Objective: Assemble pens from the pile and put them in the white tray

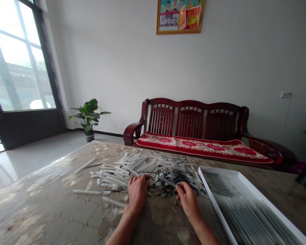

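Note:
A heap of white pen barrels (132,165) and thin black refills (180,177) lies on the patterned table (53,207). My left hand (137,192) rests palm down at the heap's near edge, fingers curled into the white pieces. My right hand (187,199) lies beside the black refills, its fingertips curled among them. What either hand grips is hidden under the fingers. A white tray (214,183) holding rows of finished pens sits just right of my right hand.
Loose white barrels (86,192) lie scattered left of the heap. Behind the table stands a dark red wooden bench (193,119) with a red cushion. A potted plant (88,117) stands by the glass door at the left.

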`<state>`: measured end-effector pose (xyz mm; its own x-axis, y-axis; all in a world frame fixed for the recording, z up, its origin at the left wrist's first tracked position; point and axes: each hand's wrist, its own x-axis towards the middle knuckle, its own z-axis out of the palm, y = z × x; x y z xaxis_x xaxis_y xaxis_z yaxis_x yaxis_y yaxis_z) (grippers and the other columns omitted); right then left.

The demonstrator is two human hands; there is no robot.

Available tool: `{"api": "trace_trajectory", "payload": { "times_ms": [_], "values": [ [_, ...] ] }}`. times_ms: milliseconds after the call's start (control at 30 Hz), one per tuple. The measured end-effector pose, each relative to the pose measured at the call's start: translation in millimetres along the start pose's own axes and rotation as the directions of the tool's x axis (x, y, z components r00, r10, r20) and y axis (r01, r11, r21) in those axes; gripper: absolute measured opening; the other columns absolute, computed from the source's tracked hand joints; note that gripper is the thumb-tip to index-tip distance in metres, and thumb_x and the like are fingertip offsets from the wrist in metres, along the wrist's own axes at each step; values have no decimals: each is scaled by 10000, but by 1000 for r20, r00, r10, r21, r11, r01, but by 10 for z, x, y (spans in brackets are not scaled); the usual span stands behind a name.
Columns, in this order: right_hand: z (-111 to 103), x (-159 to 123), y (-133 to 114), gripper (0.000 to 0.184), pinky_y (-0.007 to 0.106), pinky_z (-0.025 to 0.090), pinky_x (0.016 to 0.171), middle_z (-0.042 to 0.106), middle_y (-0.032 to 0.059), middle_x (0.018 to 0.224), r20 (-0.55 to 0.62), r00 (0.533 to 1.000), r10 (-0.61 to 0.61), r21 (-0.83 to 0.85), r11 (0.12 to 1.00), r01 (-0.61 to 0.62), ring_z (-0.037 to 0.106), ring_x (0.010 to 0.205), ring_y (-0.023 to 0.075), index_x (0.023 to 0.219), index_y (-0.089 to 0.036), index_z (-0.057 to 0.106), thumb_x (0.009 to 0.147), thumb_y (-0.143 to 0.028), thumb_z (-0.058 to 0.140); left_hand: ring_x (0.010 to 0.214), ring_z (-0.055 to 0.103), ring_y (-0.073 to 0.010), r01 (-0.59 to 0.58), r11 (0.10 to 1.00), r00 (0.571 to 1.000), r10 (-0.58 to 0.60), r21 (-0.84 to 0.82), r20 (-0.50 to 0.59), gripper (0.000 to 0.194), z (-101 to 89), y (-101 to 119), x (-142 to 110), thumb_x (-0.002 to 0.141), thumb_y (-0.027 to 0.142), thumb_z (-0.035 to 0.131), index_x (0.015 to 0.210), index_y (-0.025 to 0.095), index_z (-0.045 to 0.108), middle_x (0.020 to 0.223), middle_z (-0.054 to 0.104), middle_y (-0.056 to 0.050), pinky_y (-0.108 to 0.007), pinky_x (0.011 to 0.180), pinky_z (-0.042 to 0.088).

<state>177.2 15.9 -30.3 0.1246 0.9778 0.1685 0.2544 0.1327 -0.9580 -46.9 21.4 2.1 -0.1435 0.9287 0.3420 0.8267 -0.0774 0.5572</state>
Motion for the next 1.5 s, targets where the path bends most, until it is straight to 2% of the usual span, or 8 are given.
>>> {"api": "trace_trajectory", "payload": {
  "times_ms": [100,233,367,500,933,1233,1367,1500],
  "values": [
    [-27,-1,-31,358,225,419,402,687,44,736,-14,998,-57,4,998,57,620,551,174,854,-201,638,773,-546,587,886,647,-220,29,942,999,-36,-333,-15,184,55,-36,41,805,310,556,899,240,698,889,745,-33,-316,815,440],
    [-28,-12,-86,463,266,505,495,694,58,709,-44,995,-93,58,994,95,645,588,201,902,-191,677,753,-623,597,646,626,-189,86,749,996,-82,-657,36,268,137,-62,72,753,411,603,883,196,696,674,693,-7,-281,622,472],
    [-9,-32,-127,521,282,535,525,698,66,714,-52,991,-120,83,989,124,651,586,204,898,-187,707,742,-672,597,532,579,-150,138,567,990,-84,-812,110,339,179,-46,73,689,445,683,876,162,689,567,638,13,-241,502,446],
    [-12,-37,-140,516,279,541,527,694,65,724,-65,984,-168,65,983,172,650,587,199,883,-187,722,751,-671,597,512,568,-122,141,477,990,-50,-867,133,344,158,-4,67,637,443,754,818,163,671,547,622,27,-214,487,436],
    [-99,9,-102,368,247,535,533,672,44,756,-65,961,-269,38,961,272,649,598,175,874,-203,718,815,-547,601,519,539,-105,133,479,989,-7,-868,148,294,81,-33,68,621,395,783,776,156,708,552,625,24,-213,527,439],
    [-153,-38,-142,240,251,535,667,685,53,791,2,883,-470,-129,875,466,656,691,175,913,-224,728,885,-395,562,503,536,-106,186,465,975,21,-866,221,285,88,-12,61,587,371,789,743,150,700,532,613,23,-220,499,447],
    [-152,-75,-172,289,262,540,648,697,70,817,18,915,-403,-128,907,402,658,673,181,930,-224,731,885,-439,544,508,551,-116,196,466,972,26,-863,235,273,58,24,44,588,371,783,733,156,699,540,624,19,-236,510,474],
    [-89,-86,-213,379,268,527,510,688,54,709,19,988,-155,-14,988,155,635,561,184,887,-208,718,811,-549,571,504,567,-127,182,496,973,31,-849,227,263,15,38,24,576,366,791,708,159,698,535,630,14,-249,519,493]
  ]
}}
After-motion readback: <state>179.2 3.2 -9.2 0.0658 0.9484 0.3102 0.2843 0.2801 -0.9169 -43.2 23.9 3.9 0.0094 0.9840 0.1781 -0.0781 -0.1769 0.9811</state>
